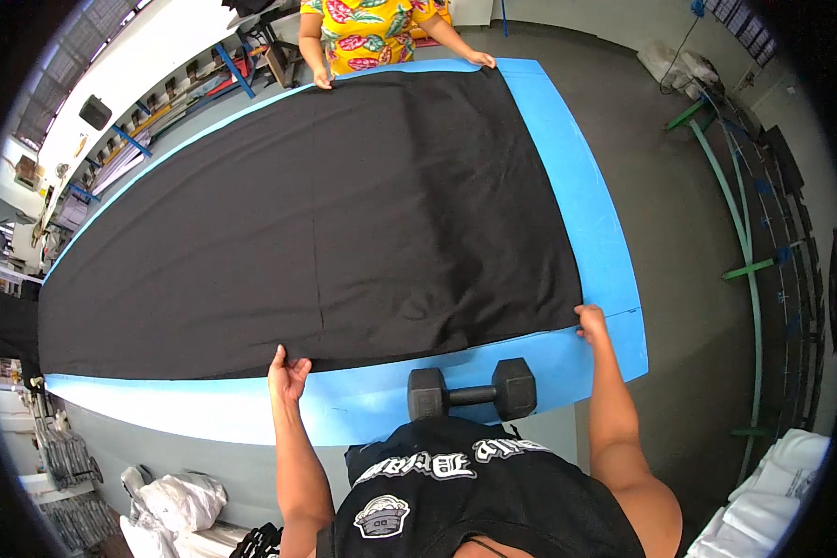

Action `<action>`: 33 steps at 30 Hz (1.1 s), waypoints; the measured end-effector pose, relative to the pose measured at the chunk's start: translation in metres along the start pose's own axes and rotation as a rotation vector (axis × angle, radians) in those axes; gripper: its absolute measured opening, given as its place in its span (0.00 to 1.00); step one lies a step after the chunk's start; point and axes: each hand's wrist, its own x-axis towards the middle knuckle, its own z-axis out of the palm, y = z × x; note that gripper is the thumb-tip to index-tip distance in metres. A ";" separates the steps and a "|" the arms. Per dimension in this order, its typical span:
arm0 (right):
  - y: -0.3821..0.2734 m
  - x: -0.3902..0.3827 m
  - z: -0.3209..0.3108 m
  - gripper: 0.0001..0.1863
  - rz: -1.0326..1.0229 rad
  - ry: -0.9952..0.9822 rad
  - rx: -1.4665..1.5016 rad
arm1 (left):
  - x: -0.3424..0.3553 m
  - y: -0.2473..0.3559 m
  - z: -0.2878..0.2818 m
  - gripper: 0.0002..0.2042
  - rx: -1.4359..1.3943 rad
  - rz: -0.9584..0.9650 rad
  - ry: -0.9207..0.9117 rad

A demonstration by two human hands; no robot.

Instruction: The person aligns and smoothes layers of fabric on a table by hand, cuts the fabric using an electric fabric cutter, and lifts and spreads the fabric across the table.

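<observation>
Head view: a black cloth [428,214] lies across a blue counter [591,214], spreading forward of the fingers and well off to their left. The left fingers [298,365] rest at its near edge, thumb held apart from the others. The right fingers [584,312] are together, clamped on the cloth's near right corner. Between left and right fingers, a little closer to the body, a black dumbbell [474,396] lies on the counter. Across from the fingers, a co-worker [372,33] in a yellow flowered top has both hands [481,59] at the cloth's far edge; how tightly they grip I cannot tell. Well right of the right fingers stands a green frame [749,270]. Crumpled white plastic [186,498] sits left of the left fingers, closer to the body.
</observation>
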 end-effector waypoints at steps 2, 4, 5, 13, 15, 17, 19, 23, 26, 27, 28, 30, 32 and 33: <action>-0.012 -0.001 -0.020 0.12 -0.074 0.042 0.045 | -0.004 0.004 0.021 0.14 -0.118 0.074 -0.115; -0.042 -0.012 -0.038 0.07 -0.227 -0.049 0.294 | -0.014 0.024 0.038 0.15 -0.123 0.136 -0.278; -0.065 -0.021 -0.044 0.08 -0.306 -0.014 0.348 | -0.018 0.037 0.046 0.15 -0.115 0.203 -0.378; -0.251 -0.184 -0.035 0.21 -0.789 -0.064 0.656 | -0.029 0.248 0.015 0.16 -0.141 0.509 -1.040; -0.250 -0.211 -0.017 0.21 -0.784 -0.242 0.714 | -0.034 0.273 -0.008 0.19 -0.295 0.752 -0.486; -0.233 -0.208 0.004 0.20 -0.810 -0.339 0.686 | -0.027 0.293 -0.057 0.19 -0.199 0.746 -0.630; -0.215 -0.215 0.039 0.21 -0.743 -0.294 0.626 | -0.020 0.290 -0.099 0.18 -0.169 0.753 -0.438; -0.156 -0.196 0.104 0.34 -0.453 -0.182 0.392 | 0.005 0.253 -0.175 0.17 0.030 0.739 -0.182; -0.110 -0.177 0.140 0.20 -0.344 -0.094 0.290 | 0.017 0.205 -0.175 0.14 0.092 0.494 -0.123; -0.104 -0.177 0.146 0.13 -0.300 -0.151 0.229 | 0.038 0.198 -0.199 0.13 0.075 0.426 -0.152; -0.092 -0.172 0.148 0.08 -0.272 -0.151 0.150 | 0.043 0.187 -0.194 0.13 0.067 0.389 -0.110; -0.080 -0.170 0.152 0.06 -0.208 -0.154 0.150 | 0.053 0.175 -0.194 0.13 0.055 0.326 -0.040; -0.076 -0.172 0.157 0.07 -0.163 -0.179 0.133 | 0.064 0.172 -0.209 0.14 0.031 0.307 -0.013; -0.075 -0.174 0.158 0.08 -0.140 -0.203 0.083 | 0.066 0.170 -0.216 0.16 0.007 0.290 0.008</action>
